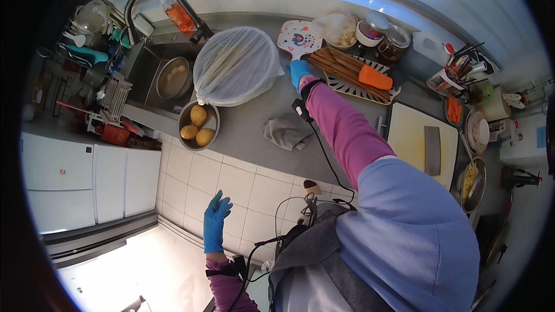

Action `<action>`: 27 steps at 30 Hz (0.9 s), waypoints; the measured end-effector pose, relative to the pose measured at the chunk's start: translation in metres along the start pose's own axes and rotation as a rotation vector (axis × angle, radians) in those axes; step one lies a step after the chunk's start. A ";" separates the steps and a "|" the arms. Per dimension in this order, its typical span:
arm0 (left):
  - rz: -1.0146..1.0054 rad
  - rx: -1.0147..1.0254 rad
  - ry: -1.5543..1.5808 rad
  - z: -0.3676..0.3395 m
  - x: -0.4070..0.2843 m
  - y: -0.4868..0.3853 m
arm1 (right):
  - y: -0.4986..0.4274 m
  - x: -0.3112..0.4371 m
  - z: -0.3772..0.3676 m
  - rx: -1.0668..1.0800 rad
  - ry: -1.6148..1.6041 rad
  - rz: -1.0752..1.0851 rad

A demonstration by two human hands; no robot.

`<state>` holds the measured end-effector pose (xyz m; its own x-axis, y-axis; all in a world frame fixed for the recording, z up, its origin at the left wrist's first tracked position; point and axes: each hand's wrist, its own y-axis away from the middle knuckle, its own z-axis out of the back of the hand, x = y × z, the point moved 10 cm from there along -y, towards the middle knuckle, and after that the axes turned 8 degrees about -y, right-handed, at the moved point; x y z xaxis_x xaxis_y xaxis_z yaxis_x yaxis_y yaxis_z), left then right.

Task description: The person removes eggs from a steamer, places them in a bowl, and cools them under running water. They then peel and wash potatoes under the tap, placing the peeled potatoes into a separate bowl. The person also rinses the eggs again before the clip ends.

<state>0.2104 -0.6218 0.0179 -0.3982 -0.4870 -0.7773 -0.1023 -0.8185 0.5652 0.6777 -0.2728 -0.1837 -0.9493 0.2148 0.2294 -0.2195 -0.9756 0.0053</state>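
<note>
My right hand (299, 73), in a blue glove, reaches over the counter and grips the handle of a small white printed board (300, 37); the fingers are partly hidden. Just right of it, a bundle of brown sticks (336, 67) lies on a black-and-white patterned tray (368, 98). A thick orange piece (375, 77), perhaps carrot, rests on the sticks. To the left stands a large round container under a translucent white cover (238, 69). My left hand (217, 221), also gloved in blue, hangs above the floor tiles with its fingers apart, holding nothing.
A metal bowl with three potatoes (198, 115) sits at the counter's front edge, beside the sink (147, 82). A grey cloth (288, 131) lies nearer me. Rightward, a cleaver (432, 151) rests on a cutting board (403, 138). A cable trails from my right wrist.
</note>
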 end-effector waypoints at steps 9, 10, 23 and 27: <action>-0.009 -0.004 -0.005 0.016 -0.007 -0.002 | 0.026 -0.024 0.022 -0.325 -2.299 -0.694; 0.000 -0.004 -0.005 0.019 -0.005 -0.002 | 0.026 -0.017 0.031 -0.291 -2.331 -0.595; -0.124 0.126 0.007 0.091 0.006 -0.080 | 0.111 0.042 0.154 -0.024 -2.402 -0.450; -0.093 0.133 0.010 0.118 0.010 -0.150 | 0.172 0.068 0.185 -0.057 -2.387 -0.503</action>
<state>0.1144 -0.4681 -0.0420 -0.3719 -0.4148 -0.8304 -0.2588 -0.8128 0.5219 0.6170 -0.4340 0.0128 0.8883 -0.1025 0.4476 -0.2909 -0.8798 0.3759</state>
